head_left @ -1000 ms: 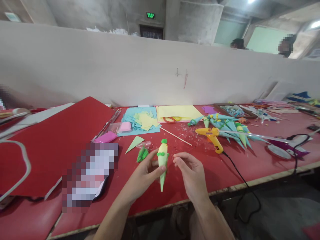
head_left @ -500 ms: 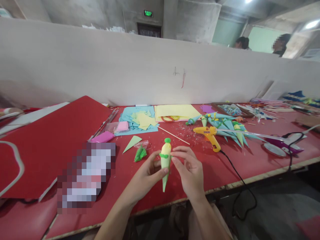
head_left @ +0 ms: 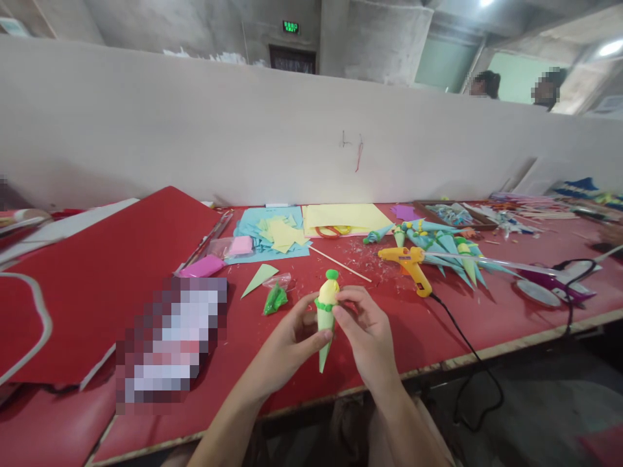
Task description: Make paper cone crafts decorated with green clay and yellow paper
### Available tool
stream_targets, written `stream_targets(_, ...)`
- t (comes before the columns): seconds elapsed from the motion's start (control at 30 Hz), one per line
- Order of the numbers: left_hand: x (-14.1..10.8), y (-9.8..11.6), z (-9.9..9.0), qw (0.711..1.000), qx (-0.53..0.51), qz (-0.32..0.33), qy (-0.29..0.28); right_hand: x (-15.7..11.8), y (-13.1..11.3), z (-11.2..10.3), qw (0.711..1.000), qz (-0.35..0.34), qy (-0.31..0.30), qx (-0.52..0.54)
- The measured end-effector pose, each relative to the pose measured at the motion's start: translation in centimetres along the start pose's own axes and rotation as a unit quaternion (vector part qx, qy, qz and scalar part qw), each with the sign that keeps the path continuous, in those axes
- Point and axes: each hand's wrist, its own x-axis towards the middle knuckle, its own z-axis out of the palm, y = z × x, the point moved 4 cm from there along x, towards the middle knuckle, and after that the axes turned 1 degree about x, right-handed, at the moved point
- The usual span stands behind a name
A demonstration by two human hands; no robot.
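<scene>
Pale-green cone (head_left: 324, 320) sits pinched in my left hand (head_left: 289, 332); my right hand (head_left: 368, 327) touches its side, whether pinching I can't tell.

Bare left grip (head_left: 294, 331), bare right grip (head_left: 366, 322), slender fingers (head_left: 354, 295), tapering wrists (head_left: 386, 384), forearms (head_left: 233, 412) uncovered

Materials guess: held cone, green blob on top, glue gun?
Cone: likely matte paper or thin card; flat pale green, crisp tapering tip.
Green blob: perhaps soft clay, smooth and rounded, but foam is possible.
Glue gun: probably hard moulded plastic; uniform yellow, clean rigid outline.
</scene>
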Motion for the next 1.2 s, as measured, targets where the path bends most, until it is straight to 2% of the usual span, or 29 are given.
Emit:
stream_targets(0.17, 0.0, 0.1, 0.1, 1.000, -0.017, 0.004, -0.016, 0.0, 0.1, 0.1, 0.999, 0.013, -0.006, 0.033)
stream_targets(0.33, 0.1, 0.0, 0.2, 0.998, -0.046, 0.017, -0.032, 0.0, 0.0, 0.2, 0.995, 0.006, -0.043, 0.086)
stream_targets(0.63, 0.1, 0.1, 0.3, 0.998, -0.028, 0.025, -0.040, -0.1, 0.2, 0.4, 0.995, 0.017, -0.037, 0.093)
stream_targets(0.7, 0.2, 0.1, 0.0, 1.000, 0.003, 0.023, -0.021, -0.1, 0.4, 0.3, 0.995, 0.017, -0.033, 0.088)
stream_targets(0.77, 0.3, -0.1, -0.7, 0.996, 0.085, 0.020, 0.033, 0.0, 0.9, -0.2, 0.998, 0.038, 0.008, 0.058)
stream_targets(0.83, 0.4, -0.4, -1.6, 0.969, 0.224, 0.015, 0.099, 0.0, 1.7, -0.8, 0.993, 0.083, 0.076, 0.034)
stream_targets(0.9, 0.4, -0.7, -2.3, 0.912, 0.383, 0.000, 0.146, 0.0, 2.5, -1.3, 0.983, 0.131, 0.122, 0.037)
stream_targets(0.97, 0.5, -0.9, -2.6, 0.850, 0.499, -0.019, 0.169, 0.1, 2.9, -1.5, 0.978, 0.150, 0.135, 0.051)
stream_targets(1.07, 0.7, -1.1, -2.3, 0.787, 0.590, -0.040, 0.177, 0.1, 2.9, -1.4, 0.978, 0.153, 0.132, 0.055)
stream_targets(1.13, 0.8, -1.0, -1.8, 0.759, 0.625, -0.062, 0.173, 0.2, 2.9, -1.3, 0.977, 0.155, 0.131, 0.058)
stream_targets(1.2, 0.7, -0.7, -1.5, 0.742, 0.645, -0.077, 0.164, 0.1, 2.9, -1.3, 0.975, 0.159, 0.139, 0.067)
